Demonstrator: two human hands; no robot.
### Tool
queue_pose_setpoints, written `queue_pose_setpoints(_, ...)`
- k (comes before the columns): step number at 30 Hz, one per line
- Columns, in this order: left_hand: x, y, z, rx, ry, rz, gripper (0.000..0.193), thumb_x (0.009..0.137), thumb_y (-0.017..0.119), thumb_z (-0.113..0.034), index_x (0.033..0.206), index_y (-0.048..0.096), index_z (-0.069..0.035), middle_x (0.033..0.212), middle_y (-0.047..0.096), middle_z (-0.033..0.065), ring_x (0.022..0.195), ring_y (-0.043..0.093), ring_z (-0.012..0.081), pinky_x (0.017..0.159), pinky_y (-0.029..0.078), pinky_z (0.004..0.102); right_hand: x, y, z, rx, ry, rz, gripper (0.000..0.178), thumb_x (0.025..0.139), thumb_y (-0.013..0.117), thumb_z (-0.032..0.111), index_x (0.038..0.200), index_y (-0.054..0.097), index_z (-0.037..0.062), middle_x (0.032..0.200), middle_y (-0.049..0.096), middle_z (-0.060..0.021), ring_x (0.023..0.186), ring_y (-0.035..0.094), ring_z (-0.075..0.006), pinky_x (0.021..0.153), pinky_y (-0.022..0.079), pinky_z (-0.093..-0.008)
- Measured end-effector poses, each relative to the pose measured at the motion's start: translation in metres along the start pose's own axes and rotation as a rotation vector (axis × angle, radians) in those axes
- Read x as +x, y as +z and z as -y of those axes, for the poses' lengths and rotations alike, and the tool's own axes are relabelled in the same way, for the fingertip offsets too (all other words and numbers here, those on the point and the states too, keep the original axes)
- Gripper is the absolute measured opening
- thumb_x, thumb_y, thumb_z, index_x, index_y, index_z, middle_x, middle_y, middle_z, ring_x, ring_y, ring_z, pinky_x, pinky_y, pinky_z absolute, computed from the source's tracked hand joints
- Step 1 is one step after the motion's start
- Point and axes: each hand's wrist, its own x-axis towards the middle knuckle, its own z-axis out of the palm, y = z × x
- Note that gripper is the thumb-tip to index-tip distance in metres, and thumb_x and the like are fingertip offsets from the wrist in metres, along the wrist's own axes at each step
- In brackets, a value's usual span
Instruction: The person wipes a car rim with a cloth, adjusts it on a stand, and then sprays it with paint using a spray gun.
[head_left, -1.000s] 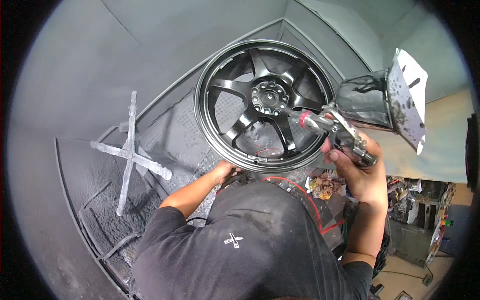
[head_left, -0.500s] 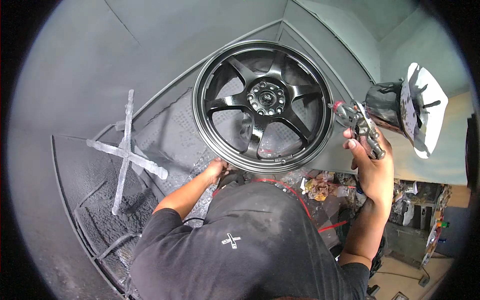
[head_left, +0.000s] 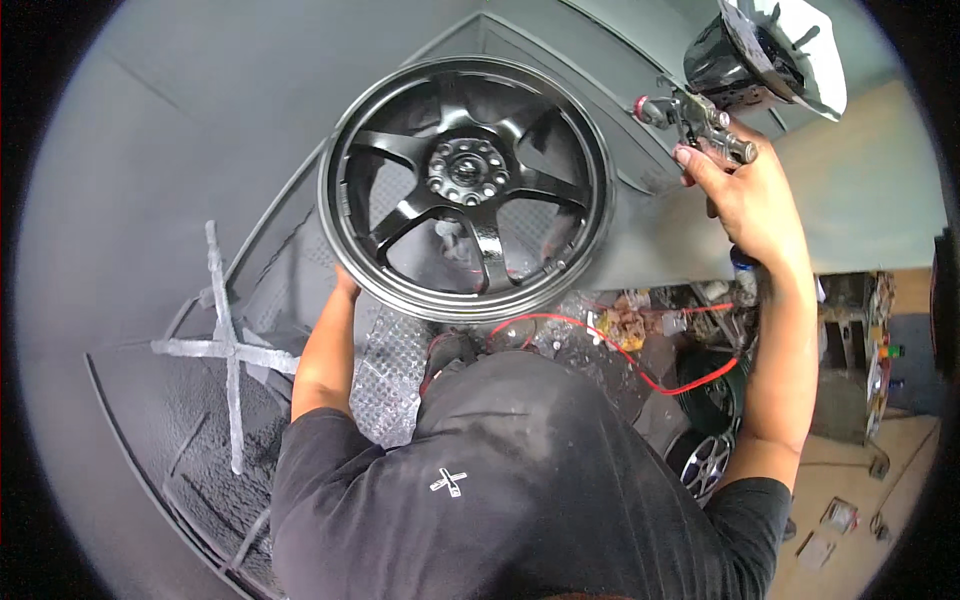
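Note:
A glossy black car wheel rim (head_left: 487,235) with several spokes and a central ring of bolt holes faces up in front of me. Against its lower left edge is my left hand (head_left: 347,281); the fingers are hidden behind the rim. My right hand (head_left: 742,185) is closed round a metal spray gun (head_left: 690,118), held to the right of the wheel with its red-ringed nozzle towards it. On the gun's far side sits a black paint-coated cup (head_left: 722,72), with a white paint-spattered sheet (head_left: 822,62) round it.
A grey-coated cross-shaped stand (head_left: 230,350) is at the left. A red hose (head_left: 640,372) curves over the littered floor. Another wheel (head_left: 700,462) lies below my right forearm. Grey booth walls (head_left: 230,120) enclose the far side.
The wheel has turned counterclockwise. My left hand has moved up along its left edge. The spray gun in my right hand has moved up, farther from me. The whole view has shifted somewhat.

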Motion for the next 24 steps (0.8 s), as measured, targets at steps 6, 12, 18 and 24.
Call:
queue_pose_setpoints(6,-0.074,0.034,0.03,-0.186,0.19,-0.124,0.031,0.096,0.064,-0.017,0.124,0.062,-0.003,0.11,0.068,0.0064,0.097,0.067,0.0186,0.085,0.057,0.0341,-0.031,-0.033,-0.037,0.001,0.176,0.086,0.021,0.093,0.069,0.014,0.111,0.067,0.0035,0.072,0.063,0.0003,0.064,0.054,-0.0066,0.057,0.044,-0.0271)
queue_pose_setpoints(12,-0.187,0.129,0.051,-0.117,-0.215,-0.155,0.023,0.097,0.056,-0.014,0.114,0.066,-0.003,0.097,0.069,0.0059,0.075,0.062,0.0139,0.065,0.05,0.0294,-0.058,-0.047,-0.051,-0.025,0.178,0.221,0.025,0.092,0.069,0.009,0.116,0.067,0.0032,0.075,0.061,0.0017,0.068,0.054,-0.0052,0.061,0.045,-0.0248)
queue_pose_setpoints(18,-0.242,0.202,0.052,0.333,-0.399,0.64,0.021,0.101,0.058,-0.019,0.107,0.067,-0.001,0.096,0.073,0.0072,0.079,0.064,0.0129,0.073,0.051,0.0275,-0.068,-0.054,-0.05,-0.084,0.03,0.351,0.033,0.088,0.07,0.004,0.12,0.065,0.0006,0.077,0.061,-0.0006,0.069,0.055,-0.01,0.067,0.049,-0.0306)
queue_pose_setpoints(24,-0.236,0.198,0.062,0.326,-0.438,0.532,0.019,0.095,0.069,-0.014,0.109,0.07,-0.002,0.094,0.071,0.002,0.086,0.064,0.0112,0.082,0.051,0.0253,-0.069,-0.052,-0.036,0.008,0.159,0.606,0.043,0.083,0.067,-0.002,0.126,0.063,-0.0018,0.084,0.066,-0.0013,0.076,0.059,-0.0078,0.072,0.051,-0.0266)
